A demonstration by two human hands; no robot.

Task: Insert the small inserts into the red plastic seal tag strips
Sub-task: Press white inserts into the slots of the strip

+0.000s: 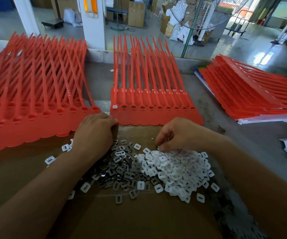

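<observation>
Pinching white inserts (179, 168), right hand (175, 133); left hand (94, 133) knuckles-up on metal inserts (115, 169).

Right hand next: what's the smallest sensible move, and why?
Probably lift the white insert that the right hand seems to pinch at the white pile's far edge and carry it to the middle red strip. Only its leftmost head shows a white piece seated; the heads beside it show none. The left hand rests on the metal inserts, grip hidden.
</observation>
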